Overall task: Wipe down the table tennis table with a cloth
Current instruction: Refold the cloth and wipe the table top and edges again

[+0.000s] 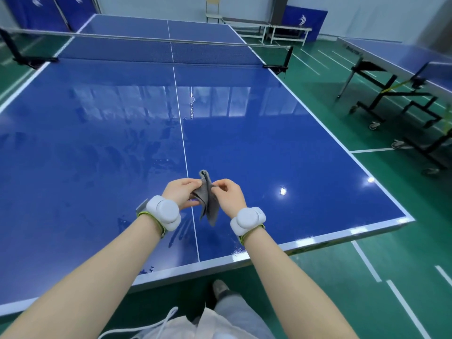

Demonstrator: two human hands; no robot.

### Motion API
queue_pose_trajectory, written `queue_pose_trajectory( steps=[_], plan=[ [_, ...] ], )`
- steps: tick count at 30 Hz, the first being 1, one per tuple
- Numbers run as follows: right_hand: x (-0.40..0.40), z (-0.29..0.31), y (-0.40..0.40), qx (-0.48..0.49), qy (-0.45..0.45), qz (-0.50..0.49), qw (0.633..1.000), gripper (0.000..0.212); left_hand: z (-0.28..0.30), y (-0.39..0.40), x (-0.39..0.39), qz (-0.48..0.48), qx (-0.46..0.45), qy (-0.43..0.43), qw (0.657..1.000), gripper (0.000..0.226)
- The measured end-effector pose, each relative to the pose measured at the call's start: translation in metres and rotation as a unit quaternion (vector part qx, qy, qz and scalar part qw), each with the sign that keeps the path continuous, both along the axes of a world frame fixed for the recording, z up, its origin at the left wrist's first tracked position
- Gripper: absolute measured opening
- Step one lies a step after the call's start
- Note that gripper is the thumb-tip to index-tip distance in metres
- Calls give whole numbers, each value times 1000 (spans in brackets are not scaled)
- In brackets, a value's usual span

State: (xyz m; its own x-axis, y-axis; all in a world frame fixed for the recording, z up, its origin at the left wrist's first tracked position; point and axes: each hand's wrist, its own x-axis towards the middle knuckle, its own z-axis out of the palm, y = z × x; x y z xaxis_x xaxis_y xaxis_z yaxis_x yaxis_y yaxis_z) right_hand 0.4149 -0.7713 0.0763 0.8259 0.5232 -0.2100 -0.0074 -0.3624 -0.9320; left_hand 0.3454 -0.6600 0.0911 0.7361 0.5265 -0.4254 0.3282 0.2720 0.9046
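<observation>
Right now both hands pinch the grey cloth [208, 200] above the near end of the table [293, 152]: left hand [182, 193] and right hand [228, 194]. Best to fold it flat (it hangs crumpled) before pressing it down onto the smeared patches.

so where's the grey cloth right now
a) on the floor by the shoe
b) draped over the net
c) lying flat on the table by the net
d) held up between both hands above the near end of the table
d: the grey cloth hangs bunched between the left hand and the right hand, both pinching it above the near end of the table tennis table, over the white centre line.
</observation>
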Motion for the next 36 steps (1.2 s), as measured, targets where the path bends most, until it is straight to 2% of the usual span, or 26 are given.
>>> queue_pose_trajectory(
  steps=[4,7,10,14,15,18,20,21,24,26,28,29,33,36],
  plan=[
    [6,6,4,5,48,-15,999,22,-2,10,1,17,40,22,999,15],
    [11,15,10,2,48,2,999,29,-5,19,1,36,99,46,993,15],
    [11,23,11,22,66,31,997,27,-7,22,1,66,151,45,985,17],
    [9,29,9,93,139,93,982,22,-9,19,-1,78,171,74,979,18],
    [8,31,10,108,155,115,975,21,-12,19,0,56,148,84,984,17],
    [8,33,13,133,178,171,960,17,-24,15,4,-21,45,46,998,48],
    [9,32,13,138,176,174,959,14,-8,1,0,-38,-28,17,999,20],
    [11,31,13,144,179,168,959,14,-4,-3,-2,-58,-81,12,995,17],
    [16,26,8,168,206,154,951,20,-8,-6,1,-58,-199,-24,978,34],
    [20,24,5,160,215,149,952,26,-10,0,0,-28,-263,-21,964,57],
    [23,21,2,137,206,132,960,27,-14,5,1,-44,-282,-16,958,70],
    [26,20,0,118,189,119,968,26,-15,5,2,-53,-272,-17,961,67],
    [37,12,-7,45,101,75,991,24,-15,2,5,-58,-216,-22,974,38],
    [43,5,-13,40,87,20,995,24,-19,-2,9,-63,-182,-33,981,24]
  ],
)
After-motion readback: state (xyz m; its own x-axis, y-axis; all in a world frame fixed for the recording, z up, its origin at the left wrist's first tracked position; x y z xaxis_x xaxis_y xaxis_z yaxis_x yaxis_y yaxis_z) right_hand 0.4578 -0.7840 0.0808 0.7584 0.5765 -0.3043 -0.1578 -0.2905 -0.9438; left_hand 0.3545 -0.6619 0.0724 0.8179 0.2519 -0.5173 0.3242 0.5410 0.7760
